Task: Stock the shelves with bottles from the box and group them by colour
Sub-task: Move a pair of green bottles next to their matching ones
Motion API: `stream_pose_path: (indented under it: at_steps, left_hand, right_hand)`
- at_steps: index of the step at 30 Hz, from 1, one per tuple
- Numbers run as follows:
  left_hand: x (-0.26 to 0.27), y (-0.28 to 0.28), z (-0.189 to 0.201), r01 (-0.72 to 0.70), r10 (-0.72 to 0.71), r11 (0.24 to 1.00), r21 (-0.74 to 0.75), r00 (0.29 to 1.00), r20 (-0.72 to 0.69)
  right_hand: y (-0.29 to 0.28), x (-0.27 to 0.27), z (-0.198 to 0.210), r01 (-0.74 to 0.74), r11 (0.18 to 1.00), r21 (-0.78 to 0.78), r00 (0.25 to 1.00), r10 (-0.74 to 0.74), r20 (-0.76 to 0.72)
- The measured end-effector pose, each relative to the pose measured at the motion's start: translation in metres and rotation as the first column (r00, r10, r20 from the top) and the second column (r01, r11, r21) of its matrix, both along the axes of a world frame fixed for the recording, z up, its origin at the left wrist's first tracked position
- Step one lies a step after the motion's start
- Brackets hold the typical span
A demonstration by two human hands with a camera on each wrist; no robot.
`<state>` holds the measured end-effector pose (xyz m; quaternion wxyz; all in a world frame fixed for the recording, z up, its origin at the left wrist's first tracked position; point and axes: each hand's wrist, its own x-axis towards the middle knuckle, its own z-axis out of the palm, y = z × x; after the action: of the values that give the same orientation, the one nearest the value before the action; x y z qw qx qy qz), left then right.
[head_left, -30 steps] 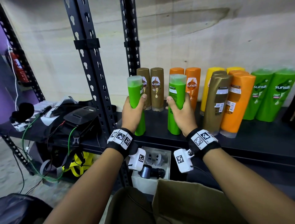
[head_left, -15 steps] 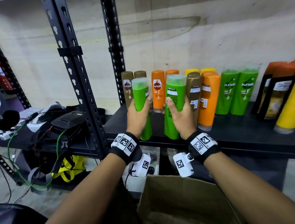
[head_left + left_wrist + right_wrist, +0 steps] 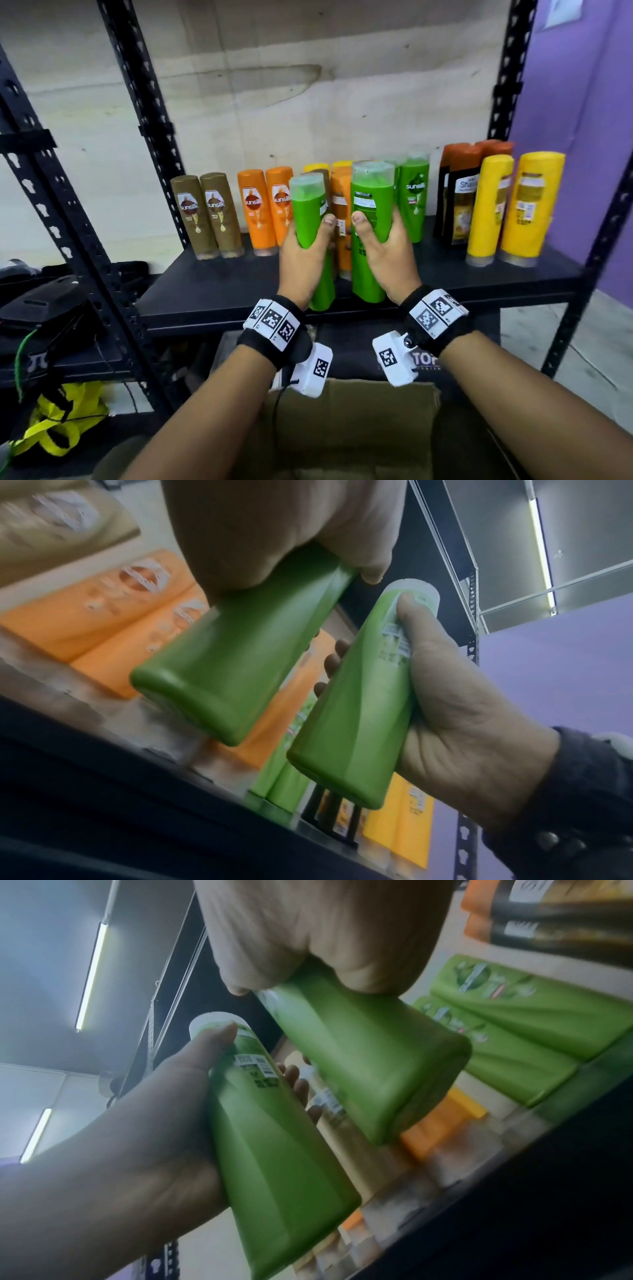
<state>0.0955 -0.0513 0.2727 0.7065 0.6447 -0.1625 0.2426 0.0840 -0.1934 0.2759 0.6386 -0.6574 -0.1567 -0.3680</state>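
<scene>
black steel shelf [image 3: 212, 298] against a pale wall, bottles grouped brown, orange, green, yellow. since a second ago the view and both hands have shifted right along the row, toward the standing green pair [image 3: 416, 198]. left hand [image 3: 303, 253] clasps one green bottle [image 3: 310, 219]; right hand [image 3: 385, 253] clasps the other [image 3: 371, 219]; both are held upright over the shelf front, not yet set down. judgement: placement beside the green group is next. box [image 3: 352, 421] contents are cut off; mid-row bottles are hidden behind the held pair.
</scene>
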Motion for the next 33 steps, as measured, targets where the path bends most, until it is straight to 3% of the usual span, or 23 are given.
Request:
stream_pose_path:
  at_steps: [11,23,33]
  left_hand:
    - [0.012,-0.09,-0.012,0.137,-0.137,0.99,-0.042,0.99,-0.013]
    - [0.04,-0.133,-0.02,0.1,-0.1,0.994,-0.031,0.995,0.018]
    - [0.064,-0.151,-0.047,0.066,-0.067,0.998,-0.011,0.995,-0.079]
  right_hand:
    - [-0.084,-0.002,-0.012,0.188,0.982,-0.035,0.979,-0.19,-0.071]
    - [-0.122,0.032,-0.023,0.199,0.98,-0.011,0.977,-0.2,-0.071]
    - [-0.128,0.058,-0.029,0.217,0.976,-0.002,0.975,-0.216,-0.055]
